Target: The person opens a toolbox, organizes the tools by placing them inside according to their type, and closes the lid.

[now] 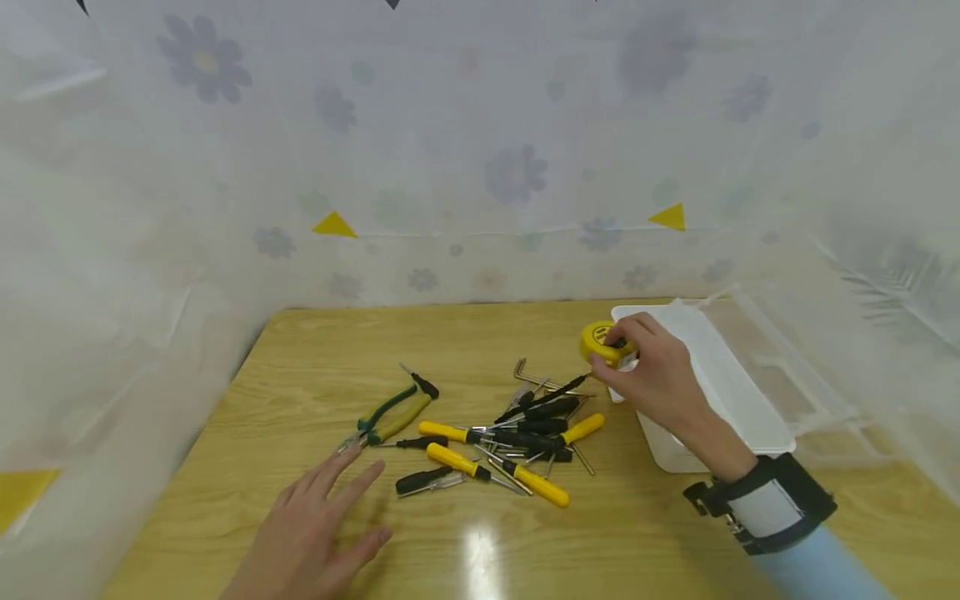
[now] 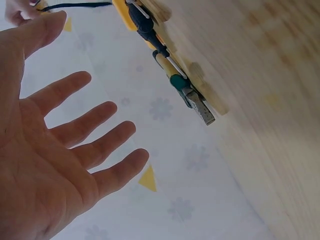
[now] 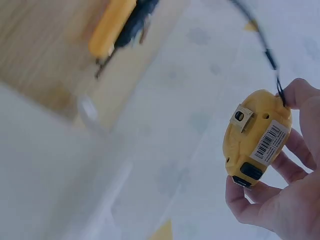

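Observation:
A yellow tape measure with a black wrist strap is held in my right hand, raised beside the white plastic box. Its barcode label and metal end hook face the camera in the right wrist view, where fingers and thumb grip its edges. The strap trails toward a heap of screwdrivers with yellow or black handles. My left hand hovers over the table with fingers spread, holding nothing. Just beyond its fingertips lie pliers with green and yellow handles.
Brass-coloured hex keys lie at the back of the heap. The box's clear lid hangs at its right side. A flower-patterned sheet closes off the back and sides of the wooden table.

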`<state>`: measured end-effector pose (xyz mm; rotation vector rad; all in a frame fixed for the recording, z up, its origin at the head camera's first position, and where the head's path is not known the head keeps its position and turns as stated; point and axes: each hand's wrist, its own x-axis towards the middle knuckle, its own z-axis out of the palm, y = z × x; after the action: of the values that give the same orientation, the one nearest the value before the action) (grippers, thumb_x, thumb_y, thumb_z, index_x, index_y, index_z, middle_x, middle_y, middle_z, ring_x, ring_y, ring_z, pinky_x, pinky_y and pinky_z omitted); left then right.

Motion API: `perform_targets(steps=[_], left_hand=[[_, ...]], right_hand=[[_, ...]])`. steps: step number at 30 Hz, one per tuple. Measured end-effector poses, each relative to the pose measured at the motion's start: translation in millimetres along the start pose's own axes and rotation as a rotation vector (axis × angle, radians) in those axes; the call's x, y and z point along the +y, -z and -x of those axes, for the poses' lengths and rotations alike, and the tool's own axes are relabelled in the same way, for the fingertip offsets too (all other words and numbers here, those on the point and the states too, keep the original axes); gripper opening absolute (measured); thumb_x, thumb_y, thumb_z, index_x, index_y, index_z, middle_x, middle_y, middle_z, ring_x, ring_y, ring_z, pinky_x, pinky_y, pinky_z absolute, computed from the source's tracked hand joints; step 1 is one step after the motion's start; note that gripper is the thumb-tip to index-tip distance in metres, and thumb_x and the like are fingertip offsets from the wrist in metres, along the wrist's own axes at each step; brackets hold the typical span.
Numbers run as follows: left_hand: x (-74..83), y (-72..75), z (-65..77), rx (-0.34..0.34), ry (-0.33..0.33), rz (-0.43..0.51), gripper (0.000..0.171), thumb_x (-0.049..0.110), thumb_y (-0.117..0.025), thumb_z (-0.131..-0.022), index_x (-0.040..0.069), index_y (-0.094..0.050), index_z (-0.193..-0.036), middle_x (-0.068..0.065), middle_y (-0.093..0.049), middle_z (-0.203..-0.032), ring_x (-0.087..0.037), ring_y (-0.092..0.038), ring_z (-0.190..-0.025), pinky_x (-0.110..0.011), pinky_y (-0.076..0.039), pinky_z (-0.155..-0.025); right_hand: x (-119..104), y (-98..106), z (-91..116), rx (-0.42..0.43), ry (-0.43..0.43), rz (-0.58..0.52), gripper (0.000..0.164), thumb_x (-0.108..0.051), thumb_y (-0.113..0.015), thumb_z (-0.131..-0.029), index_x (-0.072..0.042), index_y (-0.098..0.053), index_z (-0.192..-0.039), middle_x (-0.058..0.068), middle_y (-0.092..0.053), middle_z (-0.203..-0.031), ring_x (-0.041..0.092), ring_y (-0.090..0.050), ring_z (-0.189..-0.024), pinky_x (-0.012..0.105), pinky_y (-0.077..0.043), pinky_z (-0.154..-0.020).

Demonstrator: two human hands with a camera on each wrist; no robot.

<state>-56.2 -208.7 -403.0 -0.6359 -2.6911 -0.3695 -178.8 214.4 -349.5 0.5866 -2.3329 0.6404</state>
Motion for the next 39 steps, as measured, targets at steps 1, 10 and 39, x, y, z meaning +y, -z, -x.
perform_targets(steps=[1,10,39], left_hand=[[-0.2,-0.5,0.2,0.007,-0.004,-0.001,0.066,0.053,-0.082,-0.081,0.025,-0.065,-0.139,-0.01,-0.059,-0.146,-0.038,-0.066,-0.117,-0.06,-0.056,-0.083],[-1.1,-1.5,-2.6,-0.001,-0.004,-0.003,0.067,0.052,-0.082,-0.081,0.025,-0.064,-0.139,-0.009,-0.059,-0.145,-0.038,-0.065,-0.118,-0.06,-0.056,-0.083],[3.3,-5.1,-3.4,-0.034,-0.035,-0.009,0.064,0.052,-0.08,-0.083,0.024,-0.064,-0.139,-0.01,-0.061,-0.143,-0.035,-0.065,-0.12,-0.059,-0.056,-0.087]], right_hand=[[3,7,-1,0.022,-0.004,0.004,0.027,-0.006,-0.084,-0.076,-0.005,-0.062,-0.093,0.009,-0.062,-0.095,0.015,-0.058,-0.076,0.015,-0.045,-0.061],[21,64,-9,0.257,-0.038,0.062,0.025,-0.002,-0.084,-0.071,0.002,-0.068,-0.09,0.017,-0.066,-0.095,-0.005,-0.05,-0.082,0.0,-0.036,-0.072],[62,56,45,-0.231,0.024,0.175,0.035,-0.008,-0.091,-0.064,-0.014,-0.061,-0.081,-0.002,-0.058,-0.086,0.007,-0.05,-0.063,0.02,-0.044,-0.054]])
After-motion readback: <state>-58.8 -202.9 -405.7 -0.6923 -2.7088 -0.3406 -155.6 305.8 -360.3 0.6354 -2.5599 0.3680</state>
